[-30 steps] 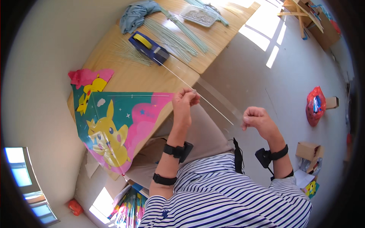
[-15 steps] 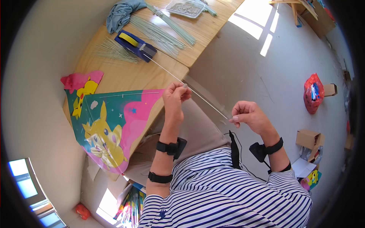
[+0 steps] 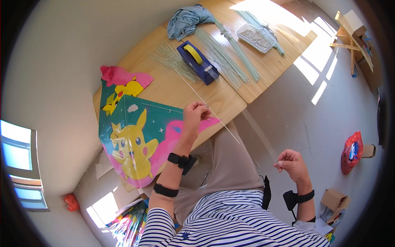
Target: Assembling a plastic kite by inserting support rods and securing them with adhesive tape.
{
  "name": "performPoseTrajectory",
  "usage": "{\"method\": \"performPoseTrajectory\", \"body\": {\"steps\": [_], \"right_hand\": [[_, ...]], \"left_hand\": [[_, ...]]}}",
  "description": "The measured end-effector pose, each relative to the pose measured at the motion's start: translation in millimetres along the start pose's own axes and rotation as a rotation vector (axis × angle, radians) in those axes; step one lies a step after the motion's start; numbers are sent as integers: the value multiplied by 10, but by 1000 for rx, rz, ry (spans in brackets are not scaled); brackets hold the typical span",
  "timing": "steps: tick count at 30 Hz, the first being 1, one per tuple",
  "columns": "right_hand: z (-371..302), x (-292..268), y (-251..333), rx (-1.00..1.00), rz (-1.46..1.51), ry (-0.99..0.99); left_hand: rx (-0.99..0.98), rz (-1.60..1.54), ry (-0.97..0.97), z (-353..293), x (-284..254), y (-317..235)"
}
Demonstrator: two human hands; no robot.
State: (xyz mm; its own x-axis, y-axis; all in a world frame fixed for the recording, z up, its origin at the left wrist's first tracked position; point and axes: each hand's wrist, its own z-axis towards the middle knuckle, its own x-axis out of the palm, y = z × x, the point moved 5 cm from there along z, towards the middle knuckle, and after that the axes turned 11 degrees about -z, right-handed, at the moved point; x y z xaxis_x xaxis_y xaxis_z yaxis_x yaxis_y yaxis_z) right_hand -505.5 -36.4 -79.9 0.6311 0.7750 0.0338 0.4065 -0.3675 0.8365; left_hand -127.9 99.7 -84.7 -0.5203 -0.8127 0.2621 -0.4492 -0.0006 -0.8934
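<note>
My left hand (image 3: 196, 118) is closed in a pinch on a thin white rod (image 3: 225, 127), over the table's near edge. The rod slants from the loose sticks on the table, past my fingers, to a free end above my lap. Under and beside this hand lies a teal and pink kite (image 3: 160, 120) printed with a yellow cartoon figure, a slim rod along its upper edge. My right hand (image 3: 293, 164) is off to the right above the floor, apart from the rod, thumb and fingers pressed together. Whether something small sits between them cannot be seen.
A blue tape dispenser (image 3: 199, 64) with a yellow roll stands on the wooden table (image 3: 230, 101). Near it lie thin pale sticks (image 3: 222, 57), a blue-grey cloth (image 3: 187, 20) and a clear tub of small pieces (image 3: 256, 38). A red bag (image 3: 352, 152) stands on the floor.
My right hand has come away from the rod's near end and moved right, toward my body. My left hand keeps its hold. The whole view has shifted, with the table appearing farther right.
</note>
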Motion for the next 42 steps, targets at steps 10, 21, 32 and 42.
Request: {"method": "performPoseTrajectory", "body": {"steps": [10, 21, 32, 42], "right_hand": [[281, -46, -305, 161, 6, -52], [398, -62, -424, 254, -2, -83], [498, -73, -403, 163, -54, -79], [536, -87, -461, 111, -64, -55]], "left_hand": [[9, 305, -323, 1497, -1395, -505], [346, 232, -268, 1809, -956, -711], [-246, -902, -199, 1058, 416, 180], [-187, -1026, -325, 1203, 509, 242]]}}
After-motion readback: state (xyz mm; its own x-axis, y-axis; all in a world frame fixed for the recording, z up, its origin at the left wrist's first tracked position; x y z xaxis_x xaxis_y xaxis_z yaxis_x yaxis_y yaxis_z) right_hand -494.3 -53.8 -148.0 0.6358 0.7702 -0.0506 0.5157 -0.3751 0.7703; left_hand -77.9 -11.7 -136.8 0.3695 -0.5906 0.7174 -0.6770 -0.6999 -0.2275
